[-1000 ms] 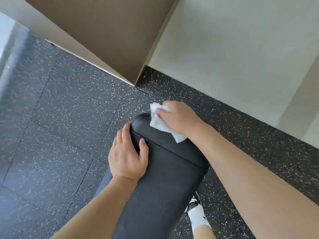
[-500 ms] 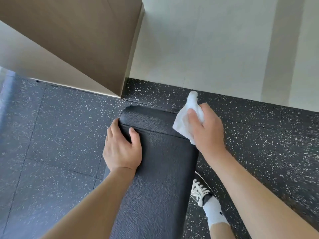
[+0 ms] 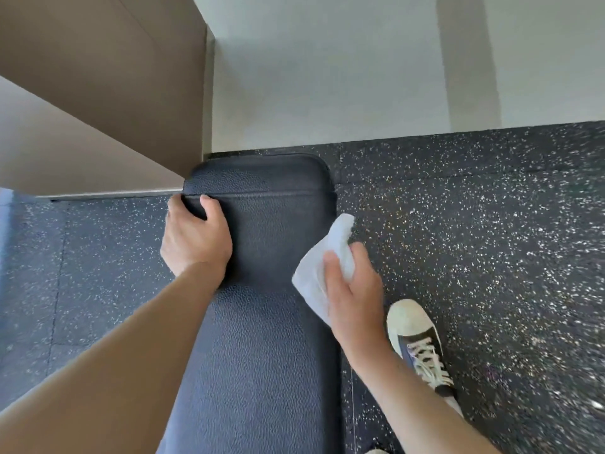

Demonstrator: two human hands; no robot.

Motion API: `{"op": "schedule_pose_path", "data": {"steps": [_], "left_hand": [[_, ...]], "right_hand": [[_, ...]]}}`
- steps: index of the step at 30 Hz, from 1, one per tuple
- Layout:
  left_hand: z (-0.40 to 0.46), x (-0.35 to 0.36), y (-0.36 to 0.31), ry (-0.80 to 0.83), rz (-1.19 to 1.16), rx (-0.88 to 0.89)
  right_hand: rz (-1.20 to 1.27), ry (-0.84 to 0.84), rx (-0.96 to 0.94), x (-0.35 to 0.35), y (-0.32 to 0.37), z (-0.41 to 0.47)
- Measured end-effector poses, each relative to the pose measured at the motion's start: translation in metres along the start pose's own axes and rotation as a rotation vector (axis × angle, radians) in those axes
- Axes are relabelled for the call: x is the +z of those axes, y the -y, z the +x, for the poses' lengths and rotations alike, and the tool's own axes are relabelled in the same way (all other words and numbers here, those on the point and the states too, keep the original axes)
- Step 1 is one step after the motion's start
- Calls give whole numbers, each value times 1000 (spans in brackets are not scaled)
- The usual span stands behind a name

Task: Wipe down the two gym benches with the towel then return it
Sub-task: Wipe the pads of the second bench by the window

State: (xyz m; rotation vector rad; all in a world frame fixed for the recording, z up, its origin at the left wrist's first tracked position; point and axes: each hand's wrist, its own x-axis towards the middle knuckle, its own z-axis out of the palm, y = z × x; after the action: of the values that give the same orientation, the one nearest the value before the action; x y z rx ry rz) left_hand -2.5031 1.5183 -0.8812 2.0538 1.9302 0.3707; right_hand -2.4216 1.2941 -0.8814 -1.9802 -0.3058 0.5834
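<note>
On speckled black rubber flooring (image 3: pixel 474 224) stands a black padded bench (image 3: pixel 268 339). The left hand (image 3: pixel 194 239) grips its far left edge; the right hand (image 3: pixel 353 296) clutches a white towel (image 3: pixel 322 267) against its right edge.

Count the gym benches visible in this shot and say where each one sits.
1. A black padded bench runs up the middle, its far end near the wall. The left hand grips its left edge; the right hand holds the towel against its right edge. The second bench is out of view.

Bright even daylight, soft shadows, motion-blurred right edge.
</note>
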Motion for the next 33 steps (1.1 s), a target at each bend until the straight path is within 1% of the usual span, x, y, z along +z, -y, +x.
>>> {"op": "schedule_pose_path", "data": {"steps": [3,6,9,12,14,16,19,24,26,29,33], "left_hand": [[-1,1,-1,-4,4,-2],[-1,1,-1,7,4,-7],[-1,1,0,13,-1,-5],[-2,0,0,10,12,1],[-2,0,-1,13,8,1],[-1,0,-1,21,17,3],[-1,-2,-2,35,34,0],[0,-1,-4,56,52,-3],[0,-1,-4,64,60,-8],[0,-1,-5,75,61,-12],[0,-1,-5,76,69,-16]], "right_hand": [[2,1,7,-6,-13,-33],[22,0,32,-5,-8,-21],[76,-23,48,5,8,24],[95,-47,70,17,30,88],[104,-27,100,22,43,128],[120,15,104,24,49,151],[95,33,103,22,44,137],[106,5,146,9,15,55],[116,-2,145,8,6,37],[97,-26,139,12,9,47],[130,-44,142,23,21,96]]}}
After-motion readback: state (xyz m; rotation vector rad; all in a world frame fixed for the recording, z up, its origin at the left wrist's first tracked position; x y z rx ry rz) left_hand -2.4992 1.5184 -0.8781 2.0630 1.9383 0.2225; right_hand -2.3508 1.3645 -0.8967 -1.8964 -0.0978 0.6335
